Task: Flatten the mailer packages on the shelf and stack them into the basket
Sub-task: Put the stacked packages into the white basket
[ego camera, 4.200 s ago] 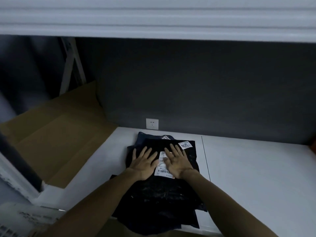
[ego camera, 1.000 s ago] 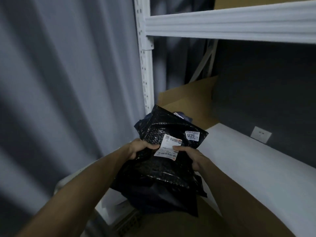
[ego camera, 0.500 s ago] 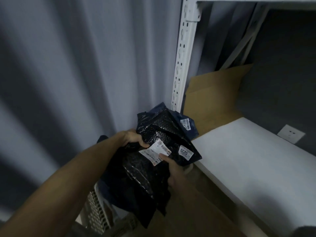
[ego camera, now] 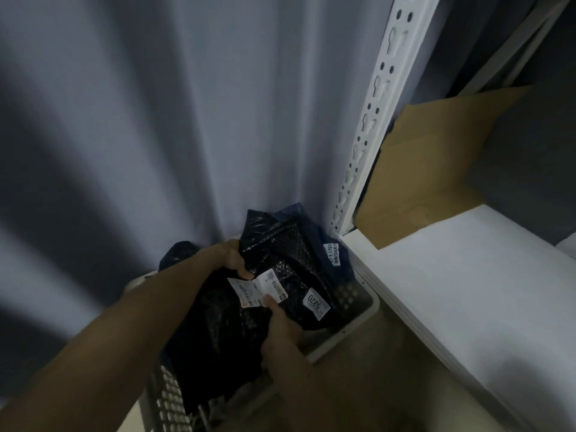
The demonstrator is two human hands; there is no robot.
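The left hand (ego camera: 229, 258) pinches the upper edge of the black mailer packages (ego camera: 280, 244). The right hand (ego camera: 280, 325) grips their near edge, with its thumb on the white shipping label (ego camera: 246, 288). The bundle hangs over the white perforated basket (ego camera: 170, 397), just beside the shelf (ego camera: 467, 275). Lowering it level and square to the basket walls should keep the stack flat. The film looks glossy, crinkled and bubble-textured, so it will likely slide or spring back.

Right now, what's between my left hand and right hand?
Head view: the white shipping label on the black mailer spans between the left hand and right hand.
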